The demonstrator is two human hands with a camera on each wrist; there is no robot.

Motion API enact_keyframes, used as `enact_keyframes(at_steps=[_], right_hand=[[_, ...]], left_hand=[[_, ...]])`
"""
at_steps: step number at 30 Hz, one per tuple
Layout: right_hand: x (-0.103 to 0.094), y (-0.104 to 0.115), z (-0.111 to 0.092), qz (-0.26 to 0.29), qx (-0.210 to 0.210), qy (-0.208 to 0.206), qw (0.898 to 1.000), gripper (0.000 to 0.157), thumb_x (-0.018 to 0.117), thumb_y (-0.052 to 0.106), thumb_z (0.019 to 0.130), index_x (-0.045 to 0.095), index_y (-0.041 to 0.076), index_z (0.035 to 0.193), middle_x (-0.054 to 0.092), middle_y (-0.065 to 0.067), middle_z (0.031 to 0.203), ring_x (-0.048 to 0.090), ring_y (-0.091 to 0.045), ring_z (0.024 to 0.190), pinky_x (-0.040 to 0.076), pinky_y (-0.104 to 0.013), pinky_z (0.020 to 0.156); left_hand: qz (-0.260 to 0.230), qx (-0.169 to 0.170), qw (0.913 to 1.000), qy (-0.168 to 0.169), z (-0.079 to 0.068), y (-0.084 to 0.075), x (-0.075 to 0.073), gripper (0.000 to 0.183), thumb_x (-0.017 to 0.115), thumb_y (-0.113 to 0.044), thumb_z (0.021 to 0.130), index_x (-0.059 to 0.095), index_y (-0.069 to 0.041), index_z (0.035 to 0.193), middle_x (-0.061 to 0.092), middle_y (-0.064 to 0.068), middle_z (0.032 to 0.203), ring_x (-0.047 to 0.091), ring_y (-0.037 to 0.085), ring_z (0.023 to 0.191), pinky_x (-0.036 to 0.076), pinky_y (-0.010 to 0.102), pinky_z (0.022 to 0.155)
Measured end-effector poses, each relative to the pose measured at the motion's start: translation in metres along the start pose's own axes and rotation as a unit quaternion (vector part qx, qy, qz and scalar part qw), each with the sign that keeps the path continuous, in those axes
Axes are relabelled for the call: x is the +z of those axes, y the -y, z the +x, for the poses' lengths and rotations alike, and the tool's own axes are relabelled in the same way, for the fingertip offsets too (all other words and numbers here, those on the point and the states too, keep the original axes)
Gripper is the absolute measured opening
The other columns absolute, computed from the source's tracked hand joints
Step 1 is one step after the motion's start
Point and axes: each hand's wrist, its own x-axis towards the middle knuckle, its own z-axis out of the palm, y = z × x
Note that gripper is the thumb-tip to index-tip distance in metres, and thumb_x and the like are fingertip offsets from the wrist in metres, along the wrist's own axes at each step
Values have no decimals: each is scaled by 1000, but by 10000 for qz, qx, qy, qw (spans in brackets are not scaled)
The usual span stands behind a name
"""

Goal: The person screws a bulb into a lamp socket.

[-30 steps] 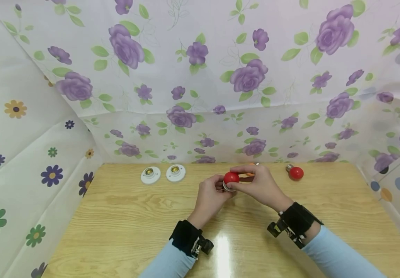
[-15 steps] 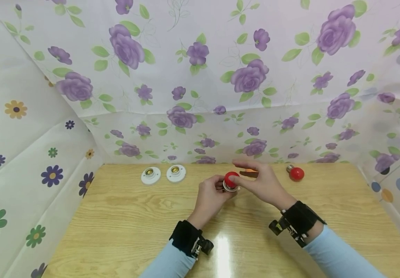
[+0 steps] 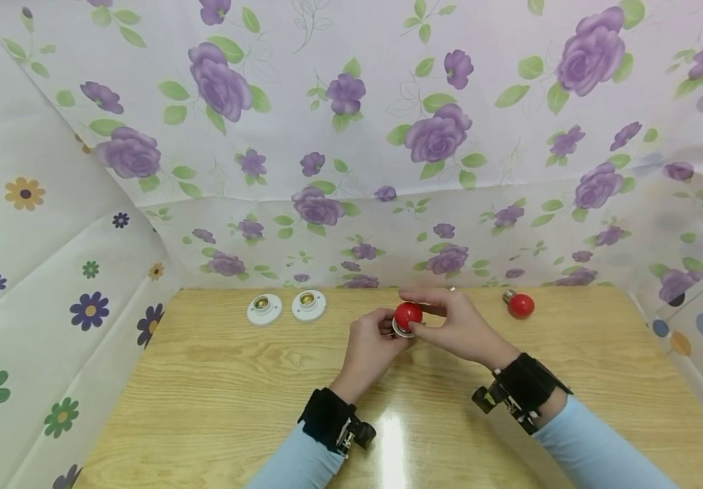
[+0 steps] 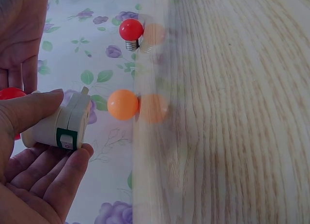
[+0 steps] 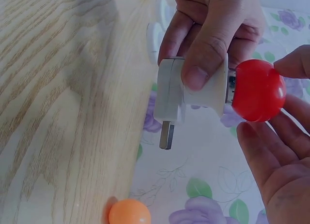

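Observation:
My left hand (image 3: 372, 339) grips a white plug-in lamp socket (image 5: 203, 93), thumb on one side and fingers curled round the other. The socket has a metal plug prong (image 5: 166, 135) and a small switch on a green patch (image 4: 67, 139). A round red light bulb (image 5: 259, 91) sits in the socket's mouth, a little of its metal base showing at the rim. My right hand (image 3: 461, 329) has its thumb and fingertips at the sides of the bulb, pinching it. In the head view the bulb hides part of the socket.
Two white round lamp holders (image 3: 264, 310) (image 3: 309, 305) lie at the table's back left. Another red bulb (image 3: 520, 305) lies at the back right. An orange bulb (image 4: 123, 104) rests on the wooden table (image 3: 235, 394) behind my right hand. A flowered cloth (image 3: 327, 238) rises at the back edge.
Half a second ago my right fingers spread away from the bulb while the thumb stayed on it; now they have come back round it. My left hand keeps its grip on the socket.

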Motion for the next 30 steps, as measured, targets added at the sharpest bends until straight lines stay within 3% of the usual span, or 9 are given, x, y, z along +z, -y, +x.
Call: enact_keyframes(at_steps=[13,25,30], right_hand=[[1,-1,-1,-61,-41,-72,9999,38,70,2,79,62,7,116,59,-8,115,56,-27,103,46,-40,84],[2,-15,-1,-307,-106,-135,9994,36,72,19,81,64,11,116,59,-6,116,57,-17,101,47,-32,83],[5,-15,0,-176,-22,-180,9997,35,73,17,80,64,10,113,59,-7,115,57,-20,100,47,-31,82]], left_hand=[[31,-58,10000,15,1,1,1,31,79,-16,72,64,-13,99,62,-9,84,61,4,78,49,22,67],[-158,22,9999,28,-1,1,0,30,78,-14,73,64,-14,99,63,-7,85,62,7,79,49,22,68],[-124,47,9999,32,-1,0,-1,30,79,-14,72,64,-14,99,63,-7,85,62,8,79,49,22,68]])
